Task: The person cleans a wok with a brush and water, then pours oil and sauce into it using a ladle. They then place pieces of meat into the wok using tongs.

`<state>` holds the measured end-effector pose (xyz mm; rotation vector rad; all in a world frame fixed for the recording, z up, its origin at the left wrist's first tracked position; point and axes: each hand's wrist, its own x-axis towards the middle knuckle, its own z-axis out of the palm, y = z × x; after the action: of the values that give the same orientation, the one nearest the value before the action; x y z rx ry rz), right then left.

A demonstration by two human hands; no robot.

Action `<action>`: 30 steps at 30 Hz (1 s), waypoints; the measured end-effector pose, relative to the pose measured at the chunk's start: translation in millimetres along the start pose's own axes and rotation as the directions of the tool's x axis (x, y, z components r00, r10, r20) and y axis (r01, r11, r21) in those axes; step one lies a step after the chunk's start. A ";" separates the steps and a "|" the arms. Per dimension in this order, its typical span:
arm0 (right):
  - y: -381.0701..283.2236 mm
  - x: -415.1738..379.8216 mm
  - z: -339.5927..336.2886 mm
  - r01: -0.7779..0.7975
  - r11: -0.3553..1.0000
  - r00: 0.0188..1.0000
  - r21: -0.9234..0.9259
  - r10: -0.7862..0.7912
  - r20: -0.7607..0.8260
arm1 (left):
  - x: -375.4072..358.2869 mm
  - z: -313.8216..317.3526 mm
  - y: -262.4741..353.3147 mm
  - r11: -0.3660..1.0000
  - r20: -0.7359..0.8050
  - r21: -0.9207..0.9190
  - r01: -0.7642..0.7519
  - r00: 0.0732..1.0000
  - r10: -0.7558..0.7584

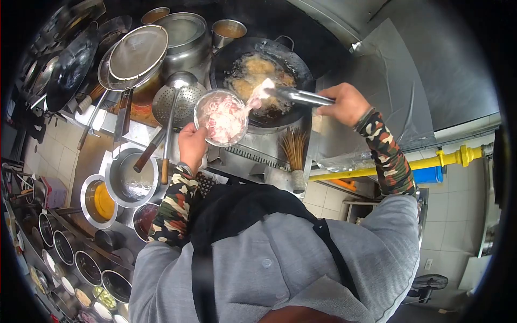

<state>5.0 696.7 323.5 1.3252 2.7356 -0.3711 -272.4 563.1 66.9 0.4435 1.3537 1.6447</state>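
Observation:
My left hand (192, 144) grips the edge of a round bowl (245, 127) filled with pale, coated raw meat pieces (222, 119). Metal tongs (304, 97) are held in my right hand (346, 106), its fingers wrapped round them. At the tongs' tip hangs a piece of coated meat (259, 96), stretched between the bowl's right side and the near part of a black wok (306, 71). Inside the wok, golden battered pieces (258, 65) bubble in dark oil. The bowl sits just off the wok's near left rim.
Left of the bowl lie a perforated skimmer (167, 105) and a mesh strainer (139, 51), handles toward me. A lidded steel pot (202, 51) stands behind. Close to the wok's front is a bamboo brush (293, 151). A yellow pipe (377, 169) runs at right.

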 end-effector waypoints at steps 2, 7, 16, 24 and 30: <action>14.9 3.6 -6.3 -0.051 0.993 0.998 0.105 0.054 -0.028 | -7.2 1.7 7.0 1.000 -0.012 -0.016 -0.001 1.000 0.001; 47.6 22.8 4.0 -0.214 0.976 0.976 -0.051 0.212 -0.041 | -5.5 -5.3 -8.2 0.999 -0.040 -0.031 0.043 0.998 -0.045; 95.0 64.6 102.1 -0.382 0.892 0.908 -0.241 0.411 0.082 | -26.5 3.5 13.8 0.998 -0.065 -0.043 0.038 0.997 -0.041; 54.2 31.6 31.8 -0.225 0.955 0.965 -0.194 0.191 -0.180 | -18.9 7.9 7.9 0.998 0.012 -0.016 0.057 0.998 -0.057; -32.2 6.5 56.5 0.200 0.873 0.967 -0.444 -0.250 -0.055 | -20.3 28.8 12.1 0.988 0.068 0.137 -0.074 0.996 0.065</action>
<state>-26.2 668.3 273.5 0.9371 2.8319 0.3050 -245.6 563.4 92.7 0.6262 1.4251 1.5845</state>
